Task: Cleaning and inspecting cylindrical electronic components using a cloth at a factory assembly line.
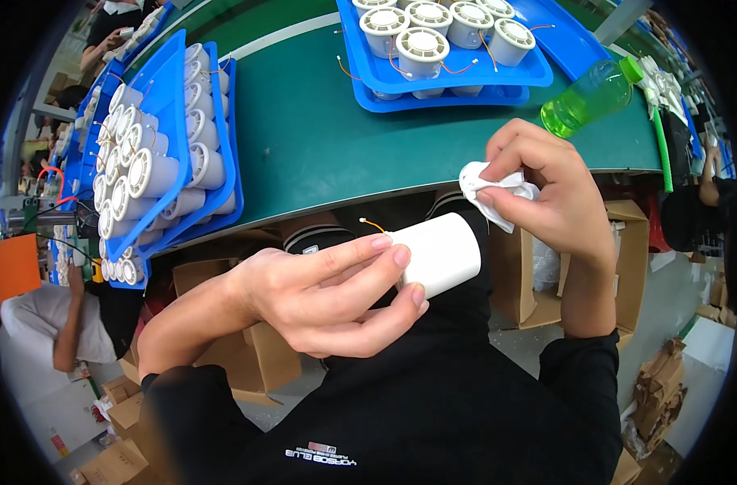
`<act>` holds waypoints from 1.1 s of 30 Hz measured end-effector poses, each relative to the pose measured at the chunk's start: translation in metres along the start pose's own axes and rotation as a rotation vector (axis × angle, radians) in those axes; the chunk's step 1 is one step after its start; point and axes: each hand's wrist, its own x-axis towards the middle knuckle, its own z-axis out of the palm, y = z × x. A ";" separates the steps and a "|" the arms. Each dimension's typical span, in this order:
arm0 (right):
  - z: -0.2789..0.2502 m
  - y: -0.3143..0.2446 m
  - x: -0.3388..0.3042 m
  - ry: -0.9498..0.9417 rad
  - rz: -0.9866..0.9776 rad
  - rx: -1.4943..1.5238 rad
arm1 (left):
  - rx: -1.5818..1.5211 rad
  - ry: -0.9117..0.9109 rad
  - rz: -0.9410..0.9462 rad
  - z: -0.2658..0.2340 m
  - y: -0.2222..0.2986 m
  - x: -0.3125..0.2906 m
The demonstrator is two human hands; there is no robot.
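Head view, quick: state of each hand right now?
Left hand: closed, holding a smooth white plastic-looking cylinder.
Right hand: closed, pinching a crumpled white cloth or tissue.

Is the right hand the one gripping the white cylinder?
No, the left hand grips the white cylinder, while the right hand pinches a crumpled white cloth.

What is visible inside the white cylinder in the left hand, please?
The white cylinder hides its inside, and the left hand covers its left end; only a thin wire shows there.
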 end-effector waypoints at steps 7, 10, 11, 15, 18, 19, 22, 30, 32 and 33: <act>0.005 0.019 -0.012 0.070 -0.007 0.102 | 0.043 0.238 -0.767 -0.017 -0.012 0.003; 0.012 0.021 -0.019 0.109 0.076 0.200 | -0.966 1.086 -1.282 0.005 -0.010 -0.006; 0.014 0.019 -0.020 0.105 0.055 0.216 | -1.276 1.322 -1.318 0.009 -0.013 -0.005; 0.015 0.015 -0.026 0.117 0.101 0.228 | -2.185 1.753 -1.012 0.038 -0.016 -0.012; 0.015 0.019 -0.030 0.139 0.107 0.249 | -2.294 1.809 -1.030 0.046 -0.013 -0.002; 0.016 0.022 -0.031 0.139 0.108 0.255 | -2.297 1.802 -1.057 0.047 -0.012 0.001; 0.013 0.025 -0.035 0.158 0.112 0.257 | -2.373 1.783 -1.074 0.049 -0.013 0.007; 0.012 0.041 -0.045 0.178 0.161 0.344 | -2.368 1.695 -1.159 0.053 -0.011 0.017; 0.011 0.044 -0.047 0.192 0.162 0.364 | -2.341 1.685 -1.218 0.055 -0.011 0.021; 0.010 0.045 -0.049 0.205 0.163 0.381 | -2.236 1.629 -1.300 0.055 -0.011 0.022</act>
